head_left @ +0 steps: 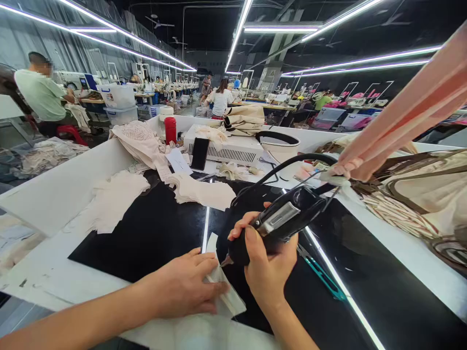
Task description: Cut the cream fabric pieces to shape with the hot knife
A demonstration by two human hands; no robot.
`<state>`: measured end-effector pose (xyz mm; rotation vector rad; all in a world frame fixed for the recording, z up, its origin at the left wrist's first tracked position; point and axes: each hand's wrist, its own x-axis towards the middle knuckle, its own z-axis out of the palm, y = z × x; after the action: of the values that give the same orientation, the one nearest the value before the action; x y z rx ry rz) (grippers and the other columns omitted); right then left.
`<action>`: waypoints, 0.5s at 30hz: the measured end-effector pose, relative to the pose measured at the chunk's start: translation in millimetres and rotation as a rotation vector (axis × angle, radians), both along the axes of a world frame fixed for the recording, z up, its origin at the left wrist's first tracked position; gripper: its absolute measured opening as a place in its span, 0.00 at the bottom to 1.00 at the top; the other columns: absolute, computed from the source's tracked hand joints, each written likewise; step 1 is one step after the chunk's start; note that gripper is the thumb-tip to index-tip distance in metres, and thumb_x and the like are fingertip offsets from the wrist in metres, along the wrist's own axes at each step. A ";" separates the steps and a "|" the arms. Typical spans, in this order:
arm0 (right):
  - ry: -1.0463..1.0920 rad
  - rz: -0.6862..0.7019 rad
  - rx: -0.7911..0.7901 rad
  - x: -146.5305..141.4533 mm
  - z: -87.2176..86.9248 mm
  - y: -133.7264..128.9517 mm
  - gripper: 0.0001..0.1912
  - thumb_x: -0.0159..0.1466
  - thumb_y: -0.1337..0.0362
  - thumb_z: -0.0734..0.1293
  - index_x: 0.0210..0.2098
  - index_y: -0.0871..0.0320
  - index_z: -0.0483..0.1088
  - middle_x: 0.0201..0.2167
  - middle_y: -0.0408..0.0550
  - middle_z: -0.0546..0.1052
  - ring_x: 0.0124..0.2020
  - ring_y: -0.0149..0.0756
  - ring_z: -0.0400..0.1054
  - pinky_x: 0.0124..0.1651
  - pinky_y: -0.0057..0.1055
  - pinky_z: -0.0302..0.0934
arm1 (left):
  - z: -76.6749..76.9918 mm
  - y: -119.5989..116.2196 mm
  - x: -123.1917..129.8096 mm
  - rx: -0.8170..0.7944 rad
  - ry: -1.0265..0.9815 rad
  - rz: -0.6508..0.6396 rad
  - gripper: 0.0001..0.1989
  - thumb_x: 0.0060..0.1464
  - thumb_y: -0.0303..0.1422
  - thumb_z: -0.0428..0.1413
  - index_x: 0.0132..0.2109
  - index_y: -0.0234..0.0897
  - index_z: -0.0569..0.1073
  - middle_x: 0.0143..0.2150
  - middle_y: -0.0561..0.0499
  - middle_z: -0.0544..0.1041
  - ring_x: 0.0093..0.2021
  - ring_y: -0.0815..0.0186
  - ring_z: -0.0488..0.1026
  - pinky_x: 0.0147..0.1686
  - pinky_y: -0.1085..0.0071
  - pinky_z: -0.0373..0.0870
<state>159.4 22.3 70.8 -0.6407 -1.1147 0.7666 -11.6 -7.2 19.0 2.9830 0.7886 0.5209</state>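
My left hand [182,284] lies flat with its fingers stretched out on a narrow white fabric piece [235,301] at the front of the black work surface [160,248]. My right hand [272,267] is wrapped around a black corded hand tool [280,221] with a metal plate on its side. The tool's pointed tip [226,261] is beside my left fingertips, close to the fabric; whether it touches cannot be made out. A twisted pink cloth strip [397,109] is tied to the tool's rear end and runs up to the right.
Teal tweezers [323,274] lie right of my right hand. Cream fabric stacks [200,192] and loose pieces [115,199] lie behind and left. A phone [200,153] leans against a vented white box [226,148], near a red bottle [170,130]. Brown-edged pieces [423,194] pile up right.
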 end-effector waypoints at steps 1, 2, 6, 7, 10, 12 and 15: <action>0.001 0.000 0.001 0.2 -0.3 -0.1 0.13 0.65 0.66 0.72 0.46 0.49 0.68 0.33 0.37 0.76 0.25 0.28 0.72 0.30 0.28 0.71 | 1.0 1.0 -0.6 -0.018 -0.017 -0.005 0.21 0.66 0.46 0.60 0.60 0.42 0.72 0.55 0.41 0.73 0.56 0.54 0.74 0.58 0.54 0.73; 0.002 0.003 0.005 0.3 -0.5 -0.3 0.13 0.65 0.66 0.72 0.46 0.49 0.68 0.33 0.37 0.76 0.25 0.28 0.72 0.30 0.27 0.71 | 2.6 2.7 -1.3 -0.037 -0.037 -0.011 0.19 0.68 0.44 0.58 0.59 0.40 0.73 0.55 0.41 0.74 0.56 0.55 0.74 0.59 0.56 0.73; -0.004 0.018 0.021 0.7 0.1 -0.4 0.13 0.65 0.66 0.73 0.45 0.49 0.69 0.33 0.37 0.77 0.26 0.28 0.73 0.31 0.27 0.72 | 13.6 16.0 -4.2 -0.096 -0.124 0.008 0.11 0.72 0.30 0.48 0.50 0.32 0.75 0.53 0.41 0.76 0.55 0.59 0.75 0.59 0.65 0.73; -0.005 0.021 0.023 0.8 0.4 -0.2 0.13 0.65 0.67 0.73 0.45 0.49 0.69 0.34 0.37 0.77 0.26 0.28 0.73 0.30 0.27 0.71 | 16.4 20.6 -4.4 -0.115 -0.140 0.014 0.11 0.71 0.27 0.47 0.49 0.32 0.74 0.53 0.41 0.76 0.56 0.59 0.75 0.59 0.66 0.73; -0.002 0.028 0.031 1.3 0.7 0.2 0.14 0.65 0.67 0.73 0.46 0.49 0.68 0.33 0.37 0.77 0.24 0.28 0.72 0.28 0.26 0.70 | 20.3 35.4 -3.3 -0.193 -0.151 -0.013 0.14 0.66 0.20 0.47 0.53 0.32 0.73 0.56 0.42 0.76 0.57 0.61 0.75 0.59 0.67 0.72; -0.001 0.024 0.035 1.8 -0.1 0.1 0.14 0.64 0.67 0.73 0.46 0.49 0.68 0.33 0.37 0.77 0.24 0.28 0.72 0.27 0.26 0.70 | 18.7 44.1 -2.1 -0.228 -0.129 -0.057 0.18 0.61 0.17 0.49 0.55 0.32 0.73 0.57 0.41 0.76 0.57 0.60 0.75 0.60 0.67 0.72; -0.004 0.014 0.026 2.5 -2.1 -0.6 0.15 0.64 0.66 0.74 0.47 0.49 0.69 0.33 0.37 0.77 0.25 0.28 0.72 0.28 0.27 0.71 | 13.3 52.3 -2.4 -0.254 -0.066 -0.107 0.21 0.57 0.15 0.50 0.54 0.32 0.74 0.55 0.42 0.78 0.57 0.59 0.75 0.60 0.66 0.72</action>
<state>161.8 21.7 68.8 -0.6132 -1.1325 0.7620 -14.0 45.1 32.4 2.7414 0.6323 0.4723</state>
